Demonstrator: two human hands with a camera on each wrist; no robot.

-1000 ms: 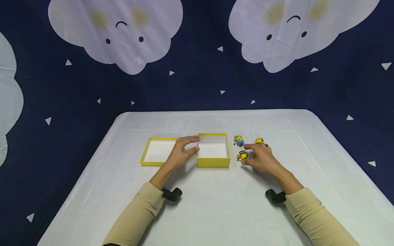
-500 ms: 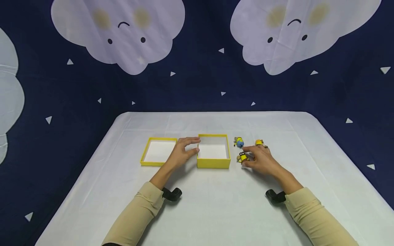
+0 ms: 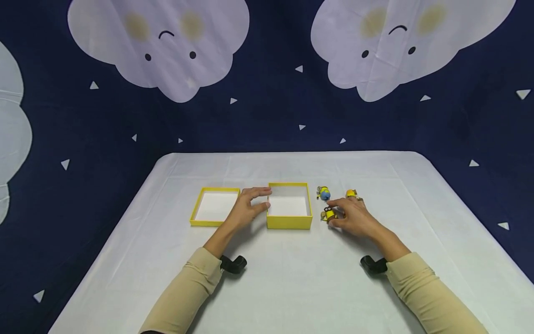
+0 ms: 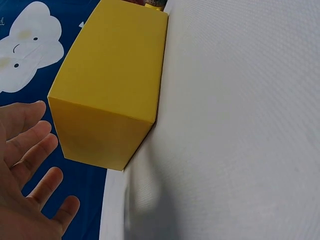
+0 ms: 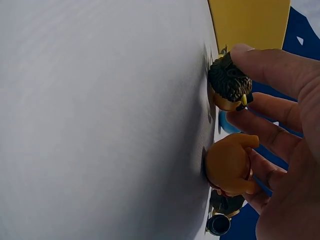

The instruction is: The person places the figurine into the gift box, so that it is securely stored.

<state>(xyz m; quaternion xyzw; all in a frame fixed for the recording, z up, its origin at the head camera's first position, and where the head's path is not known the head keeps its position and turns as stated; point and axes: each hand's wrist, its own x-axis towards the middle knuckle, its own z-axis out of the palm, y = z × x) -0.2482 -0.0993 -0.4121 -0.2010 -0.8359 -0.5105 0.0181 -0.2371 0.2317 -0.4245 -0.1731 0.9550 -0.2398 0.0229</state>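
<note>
My left hand (image 3: 248, 204) is beside the left wall of the open yellow box (image 3: 289, 222), fingers spread and slightly bent. In the left wrist view the fingers lie along the yellow box (image 4: 110, 60) with nothing between them. My right hand (image 3: 354, 215) pinches a small yellow minion figure (image 3: 330, 214) with goggles on the white cloth. In the right wrist view the thumb lies on the dark, textured part of that minion figure (image 5: 231, 80), with the index finger on its far side. The index fingertip is hidden there.
A shallow yellow-rimmed lid (image 3: 214, 204), white inside, lies left of the box. Behind the pinched figure lies a blue-and-yellow minion figure (image 3: 324, 193). An orange-yellow figure (image 3: 352, 193) lies behind the right hand. A dark-blue curtain (image 3: 271, 116) with clouds hangs beyond the table.
The right index finger has come slightly nearer to the minion figure, with the thumb staying close to it. The left hand, box and lid stay as they were.
</note>
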